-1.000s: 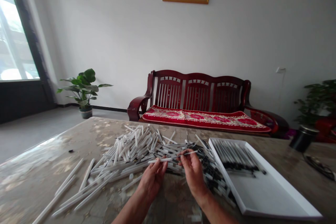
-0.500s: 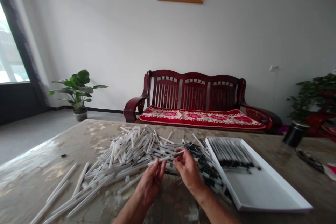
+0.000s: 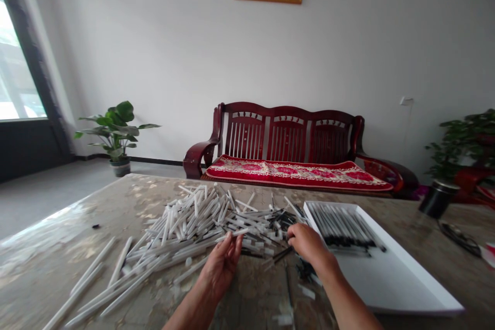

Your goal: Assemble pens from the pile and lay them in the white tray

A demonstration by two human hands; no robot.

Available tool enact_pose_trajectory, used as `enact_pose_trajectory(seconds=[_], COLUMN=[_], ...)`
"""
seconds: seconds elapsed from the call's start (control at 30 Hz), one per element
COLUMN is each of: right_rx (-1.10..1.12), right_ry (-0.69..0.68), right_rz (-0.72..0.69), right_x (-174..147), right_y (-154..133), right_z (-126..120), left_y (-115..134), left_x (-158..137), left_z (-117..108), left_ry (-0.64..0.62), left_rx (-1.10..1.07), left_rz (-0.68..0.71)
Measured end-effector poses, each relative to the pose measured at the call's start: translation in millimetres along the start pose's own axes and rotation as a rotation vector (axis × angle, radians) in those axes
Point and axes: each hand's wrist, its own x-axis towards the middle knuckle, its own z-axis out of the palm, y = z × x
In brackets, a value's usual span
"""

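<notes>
My left hand [image 3: 224, 260] pinches a white pen barrel [image 3: 240, 232] between thumb and fingers, just in front of a heap of loose white pen barrels [image 3: 193, 216]. My right hand [image 3: 309, 242] is over the pile of black pen parts [image 3: 286, 218], its fingers bent down among them. Whether it grips one cannot be made out, since the back of the hand covers the fingertips. To its right, a white shallow box [image 3: 410, 263] holds a row of finished-looking pens [image 3: 340, 221] with black ends.
Long white tubes [image 3: 93, 278] lie at the table's left. A dark cylinder [image 3: 436, 198] and a coiled black cable [image 3: 458, 237] are at the right. Beyond the table [image 3: 143, 201] stands a red wooden bench [image 3: 288, 139]; a potted plant [image 3: 119, 139] is to its left.
My right hand has moved from beside the left hand to the right, over the black parts. My left hand stays nearly in place, still holding the white pen barrel.
</notes>
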Motion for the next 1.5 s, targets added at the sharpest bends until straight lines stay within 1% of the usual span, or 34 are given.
enact_pose_trajectory(seconds=[0.13, 0.37, 0.43, 0.5, 0.6, 0.67, 0.73, 0.83, 1.0, 1.27, 1.4, 1.5], right_rx=[-0.128, -0.205, -0.171, -0.028, 0.351, 0.597, 0.787, 0.929, 0.9, 0.877, 0.813, 0.725], right_ry=[-0.063, -0.043, -0.011, 0.052, 0.137, 0.137, 0.108, 0.1, 0.195, 0.192, 0.202, 0.235], right_rz=[0.017, -0.006, 0.002, -0.011, -0.08, -0.112, -0.107, -0.097, -0.127, -0.142, -0.155, -0.181], right_x=[0.6, -3.6, -2.8, -1.0, 0.3, -0.9, -3.4, -7.7, -12.0, -15.9, -18.2, -20.2], right_y=[-4.3, -12.5, -16.5, -21.8, -33.6, -43.6, -53.6, -64.8, -71.9, -77.6, -79.3, -80.6], right_z=[3.6, 11.9, 11.3, 9.5, 8.6, 10.3, 13.4, 18.2, 22.4, 21.9, 18.5, 15.8], left_y=[-0.3, -4.3, -4.7, -5.0, -5.8, -6.4, -7.0, -7.7, -8.6, -9.1, -8.9, -9.0], left_x=[2.9, 6.4, 6.5, 6.8, 7.6, 8.2, 8.6, 8.6, 7.9, 8.1, 8.1, 8.0], left_z=[-1.5, -6.8, -7.3, -7.5, -8.0, -8.5, -9.1, -9.4, -8.8, -9.0, -9.2, -9.7], left_ry=[-0.003, -0.037, -0.046, -0.045, -0.038, -0.038, -0.045, -0.065, -0.072, -0.073, -0.078, -0.09], left_rx=[0.033, 0.108, 0.122, 0.126, 0.12, 0.111, 0.105, 0.108, 0.106, 0.115, 0.123, 0.14], left_rz=[0.016, 0.034, 0.036, 0.035, 0.044, 0.052, 0.057, 0.058, 0.064, 0.067, 0.079, 0.089])
